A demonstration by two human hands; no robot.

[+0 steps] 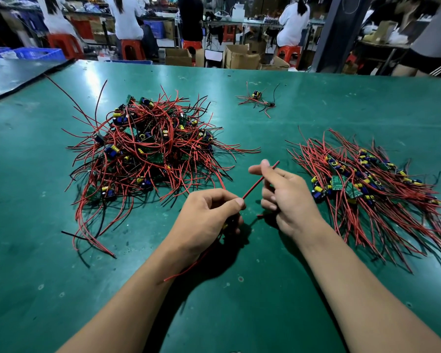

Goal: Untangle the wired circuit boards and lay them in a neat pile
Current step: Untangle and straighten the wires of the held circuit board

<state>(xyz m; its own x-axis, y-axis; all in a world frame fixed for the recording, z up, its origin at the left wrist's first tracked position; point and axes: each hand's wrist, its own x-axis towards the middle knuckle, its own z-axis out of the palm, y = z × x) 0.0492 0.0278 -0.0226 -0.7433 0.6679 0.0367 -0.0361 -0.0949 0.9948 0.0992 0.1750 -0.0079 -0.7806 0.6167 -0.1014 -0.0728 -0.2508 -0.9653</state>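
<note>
**Straightening 1 lead before the board joins the pile**

The step in hand looks like drawing 1 wire (255,186) straight so its board can be laid down tidily. To do it well, the left hand (209,212) should anchor the lead close to the board while the right hand (285,197) slides outward along it with light pressure. Pulling hard risks stressing the solder joint. The board should then go down with its leads running the same way as the others, toward the lower right of the frame.

Both forearms reach in from the bottom of the frame and meet at centre, above the green bench (61,289). The left hand is palm down, thumb and forefinger pinching the lower end of the wire. The board itself is hidden under the palm, and a second red lead (189,266) trails from beneath the hand toward the lower centre. The right hand is turned on its side with fingers curled. 1 finger crosses the wire near its upper tip and holds it loosely.

The tangled heap (148,151) sits in the left centre of the frame. The neat pile (367,184) fans out at the right, just beside the right hand. A small cluster (257,98) lies apart in the upper centre.
</note>
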